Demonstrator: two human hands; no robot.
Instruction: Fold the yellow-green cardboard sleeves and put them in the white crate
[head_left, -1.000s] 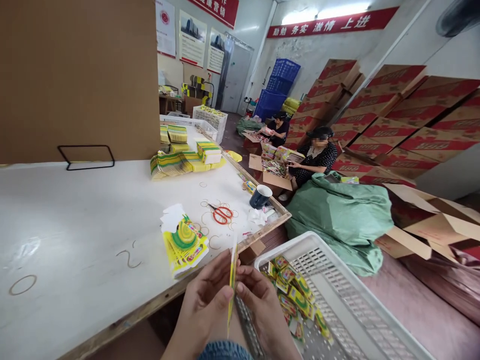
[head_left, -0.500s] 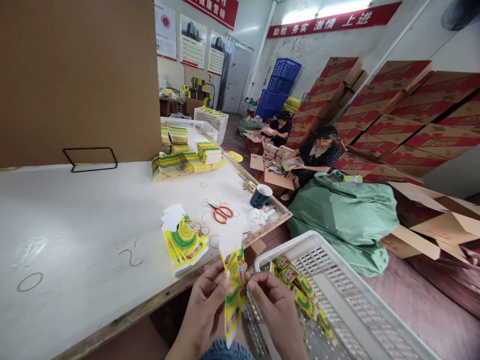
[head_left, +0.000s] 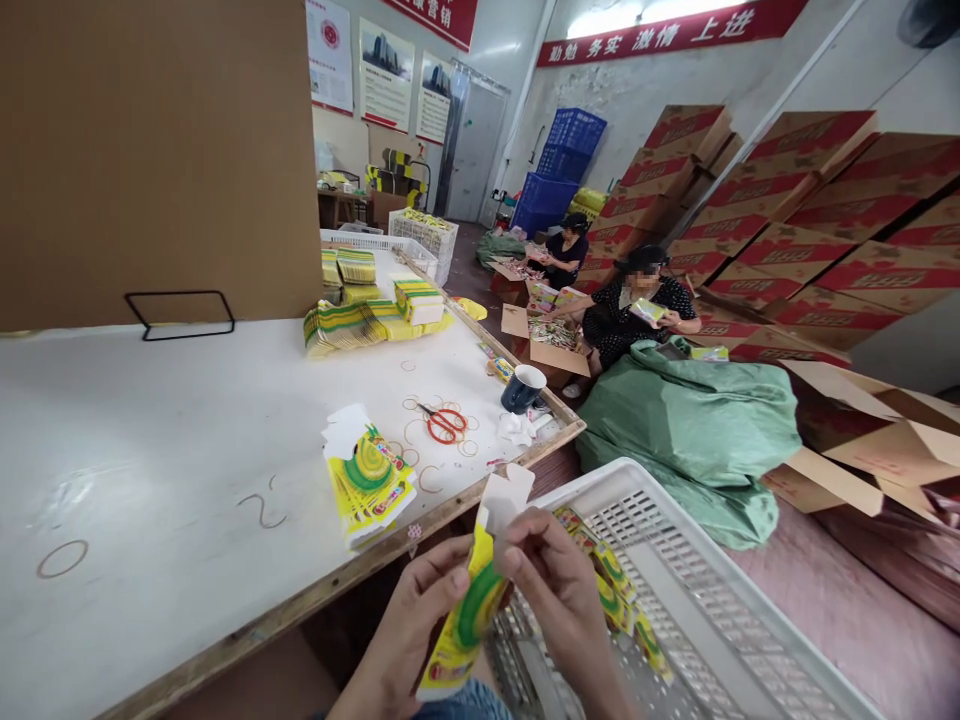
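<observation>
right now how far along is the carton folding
Done: bundles of yellow cartons stacked at the table's far end. In hand: the left hand and right hand hold one flat carton, its flap up. Left: a stack of flat cartons on the table, and packets in the white crate.

Pretty bright and even in here, mostly from the ceiling strip light (head_left: 611, 18) up top, which is blown out white. The white table (head_left: 150, 430) shows soft glare at its left and barely any shadows. Wide-angle lens bends straight lines near the edges, and the far background goes soft.
</observation>
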